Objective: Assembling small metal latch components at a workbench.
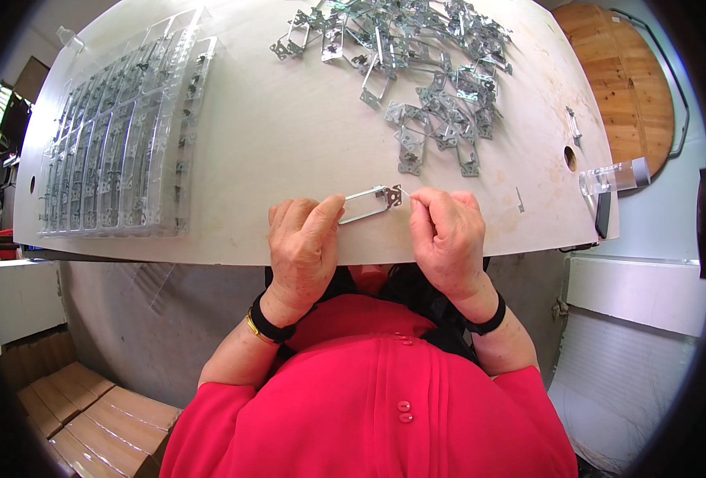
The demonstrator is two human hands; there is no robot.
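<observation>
Near the table's front edge, my left hand (303,243) is closed on one end of a narrow metal bracket (366,197) with two long side bars and a punched end plate. The bracket points right, toward my right hand (448,235). My right thumb and forefinger are pinched together just beside that end plate. A thin, light sliver shows between the fingertips and the plate, too small to name. Beyond my hands lies a loose heap of similar metal brackets (411,151).
Clear plastic trays (197,119) filled with metal parts stand at left on the white table (249,143). To the right are a thin metal pin (520,199), a single bracket (573,126), a round hole (569,158) and a clear bottle (612,177) lying at the edge. Cardboard boxes (102,422) sit at lower left.
</observation>
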